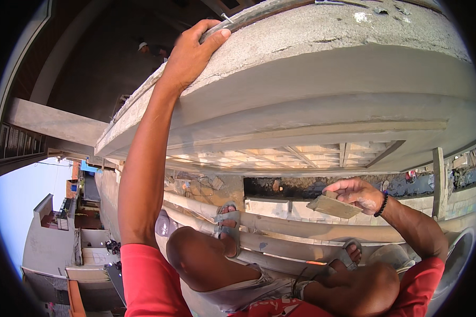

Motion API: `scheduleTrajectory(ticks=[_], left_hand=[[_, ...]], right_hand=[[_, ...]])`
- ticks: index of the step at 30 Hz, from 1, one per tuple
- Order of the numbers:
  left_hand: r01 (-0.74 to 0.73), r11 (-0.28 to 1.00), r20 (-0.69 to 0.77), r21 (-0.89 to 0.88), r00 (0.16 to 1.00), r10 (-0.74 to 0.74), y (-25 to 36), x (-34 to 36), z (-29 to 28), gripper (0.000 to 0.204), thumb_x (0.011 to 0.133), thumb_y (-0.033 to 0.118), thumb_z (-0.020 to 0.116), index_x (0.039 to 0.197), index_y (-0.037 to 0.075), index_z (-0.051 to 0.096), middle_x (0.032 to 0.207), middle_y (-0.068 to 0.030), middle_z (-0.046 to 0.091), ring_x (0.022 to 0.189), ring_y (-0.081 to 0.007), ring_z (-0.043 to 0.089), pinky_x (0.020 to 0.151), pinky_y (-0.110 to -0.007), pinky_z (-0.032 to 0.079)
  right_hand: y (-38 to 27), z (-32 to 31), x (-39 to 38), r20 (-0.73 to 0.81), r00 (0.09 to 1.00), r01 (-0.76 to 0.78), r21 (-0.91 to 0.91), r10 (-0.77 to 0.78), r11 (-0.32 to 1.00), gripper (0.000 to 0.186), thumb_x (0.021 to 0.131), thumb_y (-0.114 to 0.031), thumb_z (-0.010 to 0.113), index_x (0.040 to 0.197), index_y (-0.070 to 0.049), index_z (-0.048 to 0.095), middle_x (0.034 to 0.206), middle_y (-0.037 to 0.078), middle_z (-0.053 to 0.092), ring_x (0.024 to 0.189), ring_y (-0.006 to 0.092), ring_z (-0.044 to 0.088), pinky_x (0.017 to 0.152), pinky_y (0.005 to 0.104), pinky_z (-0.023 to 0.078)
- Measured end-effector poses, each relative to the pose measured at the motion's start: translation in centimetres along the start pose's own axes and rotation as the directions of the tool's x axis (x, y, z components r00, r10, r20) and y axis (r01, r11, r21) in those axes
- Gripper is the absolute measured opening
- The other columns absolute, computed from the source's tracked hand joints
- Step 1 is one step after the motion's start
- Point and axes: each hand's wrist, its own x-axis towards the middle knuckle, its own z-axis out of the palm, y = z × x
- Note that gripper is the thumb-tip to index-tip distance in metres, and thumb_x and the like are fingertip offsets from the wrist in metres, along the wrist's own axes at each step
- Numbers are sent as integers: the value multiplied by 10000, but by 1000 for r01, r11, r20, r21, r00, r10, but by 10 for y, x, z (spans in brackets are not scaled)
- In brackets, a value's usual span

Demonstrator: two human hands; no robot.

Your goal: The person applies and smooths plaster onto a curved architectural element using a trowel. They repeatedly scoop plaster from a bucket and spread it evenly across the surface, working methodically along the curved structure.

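My left hand (195, 50) grips the rough top edge of a concrete wall (312, 50), thumb on its upper face and fingers bent over the far side. A nail (227, 18) stands up beside its fingers. In my right hand (357, 194) is a small plastering float (336, 206), a flat board with a grip block pinched between thumb and fingers. A dark beaded bracelet (382, 205) circles that wrist. The float is held below the wall's smooth grey face (301, 84), apart from it. Its underside is hidden.
I squat on bamboo poles (312, 231), sandalled feet (228, 227) on them. Far below lie a ditch (280, 186) and ground. A wooden post (438, 182) rises at right, near a bucket (457, 259). Another person (150, 49) is inside the dark room beyond the wall.
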Motion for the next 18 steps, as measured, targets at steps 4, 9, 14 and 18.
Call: scheduleTrajectory(ticks=[4,9,14,18], left_hand=[[-8,999,-22,45,1000,9,-2,-2,7,615,955,559,572,1309,58,618,1141,-170,684,1099,-265,630,992,-403,448],[-34,995,-2,95,999,35,-7,3,11,693,965,588,543,1365,23,573,1265,-248,640,1241,-384,587,1077,-490,422],[-65,997,83,28,995,63,4,-1,2,695,1004,577,459,1412,19,535,1361,-271,567,1367,-384,477,1156,-527,326],[-150,987,-12,50,989,150,-10,-16,-32,742,1013,608,371,1402,0,540,1323,-259,581,1351,-367,481,1158,-549,272]], right_hand=[[20,12,5,-65,998,-7,15,8,1000,476,912,-48,682,1367,17,557,1263,99,655,1116,160,641,982,300,501],[24,34,0,-157,988,1,29,4,1000,500,896,-34,674,1372,33,539,1167,103,690,1007,145,684,890,284,545],[19,53,9,-348,936,14,-123,-56,992,457,877,9,650,1327,43,578,1104,109,715,953,168,703,873,311,561],[19,64,22,-347,933,49,-120,-89,992,459,865,45,635,1321,55,581,1115,120,717,972,186,704,871,312,560]])
